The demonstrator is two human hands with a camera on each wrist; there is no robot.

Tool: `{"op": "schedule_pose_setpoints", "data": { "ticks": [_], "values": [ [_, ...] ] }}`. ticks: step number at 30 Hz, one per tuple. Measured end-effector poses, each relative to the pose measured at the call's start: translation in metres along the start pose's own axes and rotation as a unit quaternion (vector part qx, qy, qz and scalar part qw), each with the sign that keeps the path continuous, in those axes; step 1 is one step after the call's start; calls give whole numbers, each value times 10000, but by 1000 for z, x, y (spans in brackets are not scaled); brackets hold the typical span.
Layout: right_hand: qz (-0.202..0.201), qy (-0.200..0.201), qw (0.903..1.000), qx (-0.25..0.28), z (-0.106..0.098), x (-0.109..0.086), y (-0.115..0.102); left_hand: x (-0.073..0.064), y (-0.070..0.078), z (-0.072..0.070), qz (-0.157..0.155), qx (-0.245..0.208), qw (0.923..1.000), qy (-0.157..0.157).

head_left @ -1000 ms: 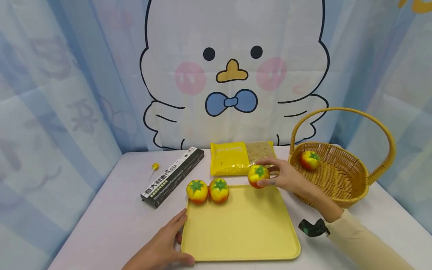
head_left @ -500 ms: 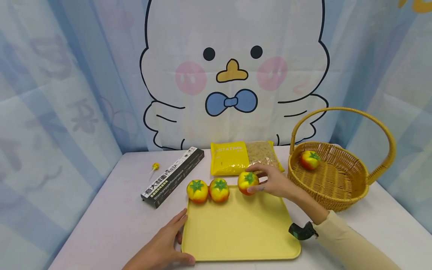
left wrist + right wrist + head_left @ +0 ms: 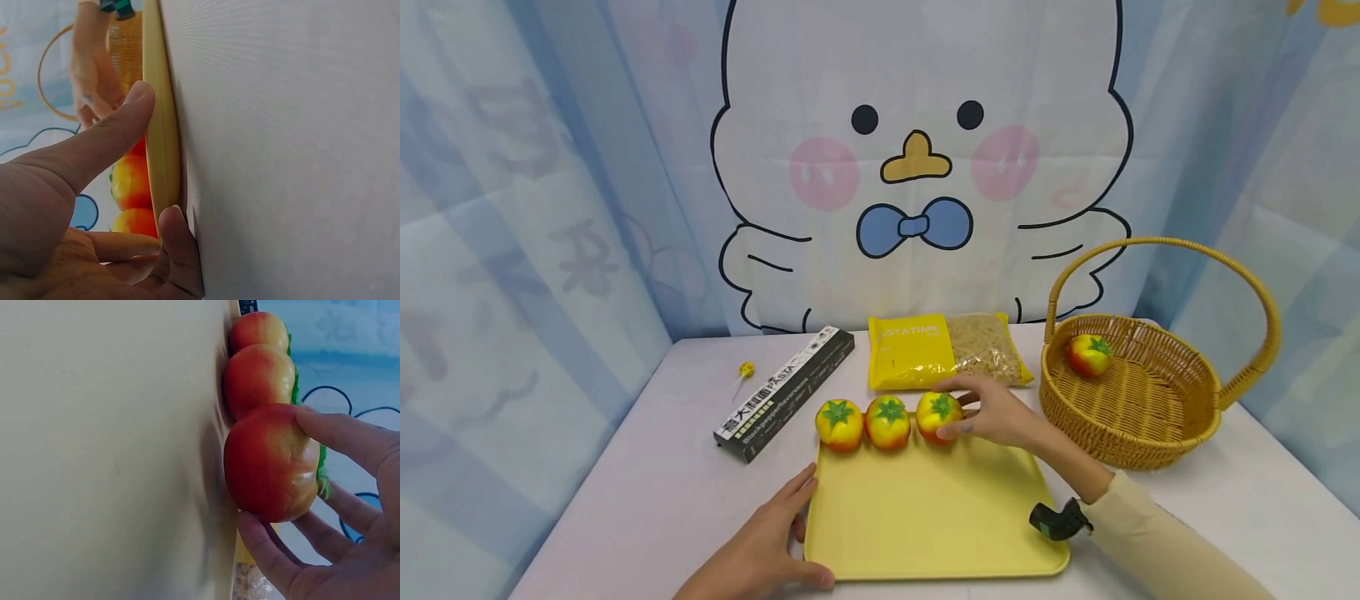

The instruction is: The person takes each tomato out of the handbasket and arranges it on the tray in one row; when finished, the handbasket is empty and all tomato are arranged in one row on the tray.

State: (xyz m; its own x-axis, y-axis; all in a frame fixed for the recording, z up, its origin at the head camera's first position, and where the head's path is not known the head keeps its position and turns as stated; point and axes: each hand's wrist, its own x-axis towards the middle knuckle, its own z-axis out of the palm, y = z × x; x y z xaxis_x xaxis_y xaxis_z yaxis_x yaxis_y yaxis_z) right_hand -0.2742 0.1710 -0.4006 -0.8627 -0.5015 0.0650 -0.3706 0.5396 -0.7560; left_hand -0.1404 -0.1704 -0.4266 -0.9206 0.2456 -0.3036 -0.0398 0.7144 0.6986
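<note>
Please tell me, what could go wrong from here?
The round red-and-yellow tomato in the right hand might bump the matching green-topped tomato beside it. That neighbour sits at the far edge of the flat yellow tray, so it could roll over the low rim. The left hand, at the tray's side, could jolt it.

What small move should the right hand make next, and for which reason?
Probably the right hand should ease the held fruit slightly left: in the head view, a narrow gap separates it from the two fruits lined up at the far edge of the yellow tray, whose left side the left hand touches.
</note>
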Motion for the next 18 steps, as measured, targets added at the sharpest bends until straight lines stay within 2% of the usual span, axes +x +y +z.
{"op": "schedule_pose_setpoints", "data": {
  "ticks": [11,18],
  "values": [
    [43,-88,9999,33,5,0,-1,0,0,0,104,-28,9999,-29],
    [-1,-71,10000,26,8,1,1,-1,1,0,10,-6,10000,-23]
  ]
}}
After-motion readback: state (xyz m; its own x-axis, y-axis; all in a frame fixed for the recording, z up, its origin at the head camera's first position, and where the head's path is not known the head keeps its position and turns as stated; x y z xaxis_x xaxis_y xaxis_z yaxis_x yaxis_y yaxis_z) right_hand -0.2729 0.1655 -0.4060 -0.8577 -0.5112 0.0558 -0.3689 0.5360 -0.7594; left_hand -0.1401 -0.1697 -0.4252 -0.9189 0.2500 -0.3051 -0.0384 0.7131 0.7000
